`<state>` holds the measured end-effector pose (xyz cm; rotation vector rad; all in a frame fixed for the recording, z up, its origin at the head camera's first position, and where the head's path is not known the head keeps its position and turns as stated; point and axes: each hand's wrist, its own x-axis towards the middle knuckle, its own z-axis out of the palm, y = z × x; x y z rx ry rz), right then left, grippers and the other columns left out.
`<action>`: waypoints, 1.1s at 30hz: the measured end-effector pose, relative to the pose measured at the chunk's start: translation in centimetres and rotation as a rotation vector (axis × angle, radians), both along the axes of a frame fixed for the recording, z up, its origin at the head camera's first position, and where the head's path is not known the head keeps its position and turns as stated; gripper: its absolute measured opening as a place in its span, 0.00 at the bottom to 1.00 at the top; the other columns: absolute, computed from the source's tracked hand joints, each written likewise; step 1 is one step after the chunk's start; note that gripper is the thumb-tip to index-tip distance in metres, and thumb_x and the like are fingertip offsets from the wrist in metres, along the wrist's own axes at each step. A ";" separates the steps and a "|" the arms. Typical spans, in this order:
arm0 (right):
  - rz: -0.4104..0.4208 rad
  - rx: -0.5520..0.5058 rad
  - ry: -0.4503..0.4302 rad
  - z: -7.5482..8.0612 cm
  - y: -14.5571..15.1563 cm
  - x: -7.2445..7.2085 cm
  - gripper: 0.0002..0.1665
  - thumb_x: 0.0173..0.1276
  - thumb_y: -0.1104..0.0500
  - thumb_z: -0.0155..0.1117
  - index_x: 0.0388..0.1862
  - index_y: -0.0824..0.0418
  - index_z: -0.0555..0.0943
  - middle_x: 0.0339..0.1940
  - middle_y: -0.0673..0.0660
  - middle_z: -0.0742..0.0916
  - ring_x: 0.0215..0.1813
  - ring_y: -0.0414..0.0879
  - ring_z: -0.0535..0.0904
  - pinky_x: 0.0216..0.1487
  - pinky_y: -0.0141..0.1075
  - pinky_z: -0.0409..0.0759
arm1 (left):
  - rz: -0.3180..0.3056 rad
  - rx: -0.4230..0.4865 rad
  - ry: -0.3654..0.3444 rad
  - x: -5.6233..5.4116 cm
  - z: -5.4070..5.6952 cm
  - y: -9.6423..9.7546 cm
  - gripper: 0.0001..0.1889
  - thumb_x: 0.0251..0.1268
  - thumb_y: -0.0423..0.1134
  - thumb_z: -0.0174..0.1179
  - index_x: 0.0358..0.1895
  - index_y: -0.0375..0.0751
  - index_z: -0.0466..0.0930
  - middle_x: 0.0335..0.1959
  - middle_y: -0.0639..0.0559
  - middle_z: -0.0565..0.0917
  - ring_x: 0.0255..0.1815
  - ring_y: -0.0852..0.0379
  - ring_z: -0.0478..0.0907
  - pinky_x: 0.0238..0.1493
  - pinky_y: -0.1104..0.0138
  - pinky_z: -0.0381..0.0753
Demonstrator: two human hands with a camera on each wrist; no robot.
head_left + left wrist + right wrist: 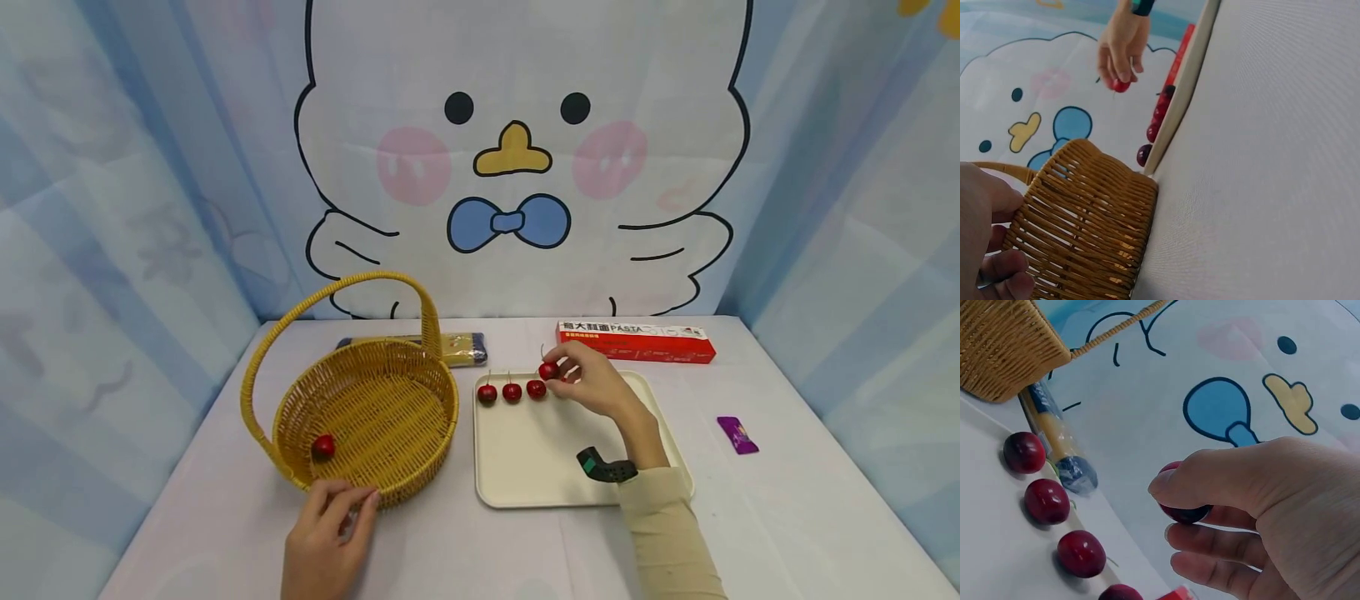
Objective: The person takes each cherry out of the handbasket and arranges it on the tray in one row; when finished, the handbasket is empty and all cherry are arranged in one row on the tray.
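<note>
My right hand (588, 379) pinches a red cherry (1179, 509) by thumb and fingertips, held above the far edge of a cream tray (540, 467). Several cherries stand in a row along that edge, among them a dark one (487, 393) at the left end, with a stem pointing up. To the left is a yellow woven basket (375, 417) with a tall handle; one cherry (323, 447) lies inside on its left. The near rim of the basket is held by my left hand (326, 533), and the left wrist view shows the thumb and fingers at the wicker (1085, 219).
Behind the basket lies a clear packet of pasta (465, 348) with blue ends. A red pasta box (637, 343) is at the back right, behind the tray. A small purple wrapped sweet (738, 435) lies right of the tray. Printed curtains enclose the table.
</note>
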<state>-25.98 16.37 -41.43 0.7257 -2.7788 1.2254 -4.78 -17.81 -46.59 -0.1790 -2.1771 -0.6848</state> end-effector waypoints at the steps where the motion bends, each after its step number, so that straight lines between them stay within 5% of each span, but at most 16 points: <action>1: -0.014 -0.001 -0.002 -0.2 0.3 -0.1 0.18 0.61 0.64 0.72 0.51 0.61 0.82 0.46 0.60 0.86 0.43 0.49 0.82 0.45 0.35 0.81 | -0.001 0.000 0.002 0.0 -0.1 0.0 0.12 0.40 0.25 0.78 0.30 0.39 0.88 0.33 0.53 0.76 0.25 0.69 0.68 0.24 0.81 0.66; 12: -0.151 0.062 -0.058 -1.5 3.0 -0.8 0.19 0.63 0.63 0.71 0.53 0.61 0.80 0.50 0.60 0.84 0.48 0.53 0.81 0.48 0.41 0.81 | -0.034 0.021 0.014 -0.1 -0.2 0.0 0.12 0.41 0.24 0.77 0.31 0.39 0.88 0.33 0.52 0.76 0.25 0.69 0.67 0.24 0.81 0.66; 33: -0.274 0.201 -0.210 -4.2 4.2 -1.9 0.20 0.64 0.57 0.71 0.54 0.58 0.80 0.47 0.59 0.86 0.48 0.52 0.80 0.52 0.46 0.80 | -0.025 0.006 0.022 -0.2 -0.6 -0.2 0.14 0.37 0.24 0.78 0.31 0.39 0.88 0.33 0.52 0.76 0.25 0.68 0.67 0.23 0.81 0.65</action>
